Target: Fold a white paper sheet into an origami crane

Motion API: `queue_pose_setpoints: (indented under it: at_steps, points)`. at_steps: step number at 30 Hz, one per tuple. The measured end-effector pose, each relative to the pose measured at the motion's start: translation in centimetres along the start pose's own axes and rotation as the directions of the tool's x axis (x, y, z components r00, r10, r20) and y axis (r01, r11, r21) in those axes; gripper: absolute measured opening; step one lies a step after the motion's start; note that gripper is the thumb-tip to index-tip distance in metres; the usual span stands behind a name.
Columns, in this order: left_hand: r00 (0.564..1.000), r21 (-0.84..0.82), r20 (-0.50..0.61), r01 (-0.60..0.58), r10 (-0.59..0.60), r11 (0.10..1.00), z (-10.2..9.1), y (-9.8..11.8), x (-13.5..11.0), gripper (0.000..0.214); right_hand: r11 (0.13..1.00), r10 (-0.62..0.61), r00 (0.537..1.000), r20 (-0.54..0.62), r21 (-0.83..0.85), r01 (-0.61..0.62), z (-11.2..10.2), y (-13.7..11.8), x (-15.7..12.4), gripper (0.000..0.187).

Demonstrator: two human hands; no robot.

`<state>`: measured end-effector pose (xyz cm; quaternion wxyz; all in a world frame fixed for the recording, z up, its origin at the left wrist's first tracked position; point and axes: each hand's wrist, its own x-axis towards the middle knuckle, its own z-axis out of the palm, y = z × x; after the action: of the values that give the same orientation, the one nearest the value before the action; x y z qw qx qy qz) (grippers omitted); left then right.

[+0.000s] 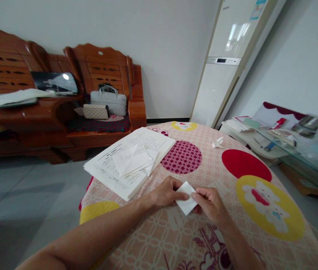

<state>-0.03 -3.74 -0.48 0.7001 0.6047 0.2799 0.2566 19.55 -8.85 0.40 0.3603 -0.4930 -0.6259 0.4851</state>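
A small folded white paper (186, 198) lies low over the patterned tablecloth (260, 225), held between both my hands. My left hand (166, 192) pinches its left edge with closed fingers. My right hand (211, 204) pinches its right edge, thumb on top. Beyond my left hand sits a stack of printed sheets (125, 165) with folded white papers (135, 159) on top. A small folded paper figure (218, 142) stands farther back on the cloth.
A wooden sofa (63, 97) with a grey bag (108, 102) and a quilted purse (95, 111) stands at the back left. A tall white air conditioner (226, 60) is at the back. A glass side table (288, 146) with papers is on the right.
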Motion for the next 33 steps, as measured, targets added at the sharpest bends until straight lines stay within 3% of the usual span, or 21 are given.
queue_pose_setpoints:
  at_steps: [5, 12, 19, 24, 29, 33]
  points:
    - [0.998, -0.085, -0.038, 0.053, -0.057, 0.995, 0.6, 0.2, 0.0, 0.032, 0.997, 0.044, 0.999, 0.008, 0.059, -0.045, 0.0, 0.7, 0.1, 0.032]
    - [0.991, -0.048, -0.072, 0.109, -0.113, 0.993, 0.5, 0.2, -0.1, 0.036, 0.981, 0.116, 0.993, 0.010, 0.155, -0.117, -1.1, 0.1, -0.3, 0.024]
    - [0.994, -0.044, -0.068, 0.083, -0.086, 0.996, 0.4, 0.2, -0.2, 0.038, 0.977, 0.092, 0.992, 0.083, 0.183, -0.106, -0.9, -0.5, -0.3, 0.018]
    - [0.995, -0.030, -0.064, 0.081, -0.083, 0.996, 0.5, 0.3, -0.2, 0.038, 0.976, 0.126, 0.991, 0.047, 0.173, -0.133, 0.0, 0.2, -0.1, 0.015]
    - [0.989, -0.030, -0.092, 0.115, -0.117, 0.993, 0.4, 0.3, -0.2, 0.036, 0.976, 0.161, 0.987, 0.005, 0.151, -0.160, -1.2, -0.1, -0.4, 0.013]
    - [0.989, -0.006, -0.096, 0.112, -0.112, 0.994, 0.2, 0.1, -0.1, 0.037, 0.979, 0.107, 0.994, -0.001, 0.174, -0.105, -2.1, -0.4, -0.5, 0.019]
